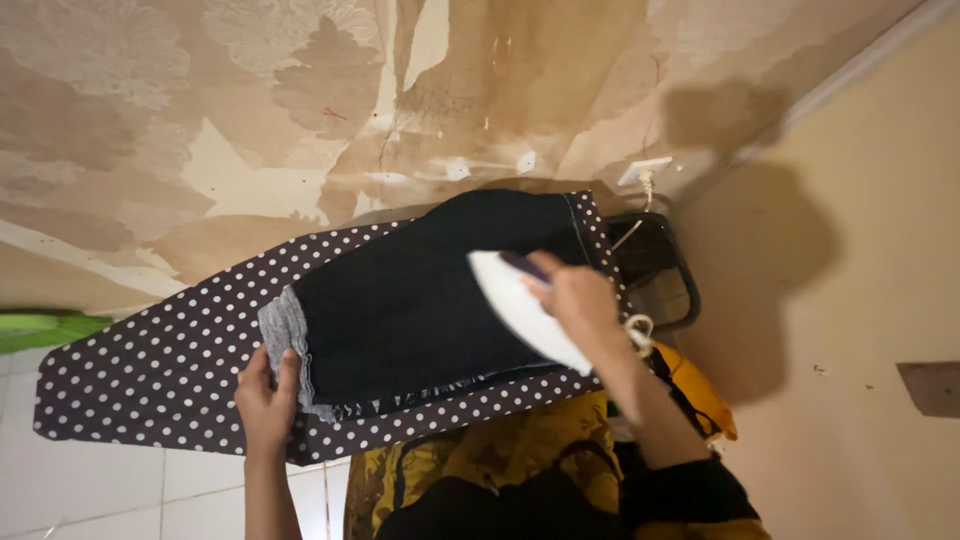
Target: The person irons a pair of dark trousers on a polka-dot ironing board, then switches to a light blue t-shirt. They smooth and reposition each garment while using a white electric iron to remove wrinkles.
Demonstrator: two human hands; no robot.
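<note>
the right hand grips a white iron on soft, limp dark trousers spread across the dotted ironing board, whose grey waistband the left hand pinches flat.

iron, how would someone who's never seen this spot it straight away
Find the long ironing board with its dark, white-dotted cover, standing along the peeling wall. A dark garment lies spread on it, and the iron sits on the garment's right part, under the right hand. It is the only smooth white, pointed thing there, with a pale cord trailing off its back.
</note>
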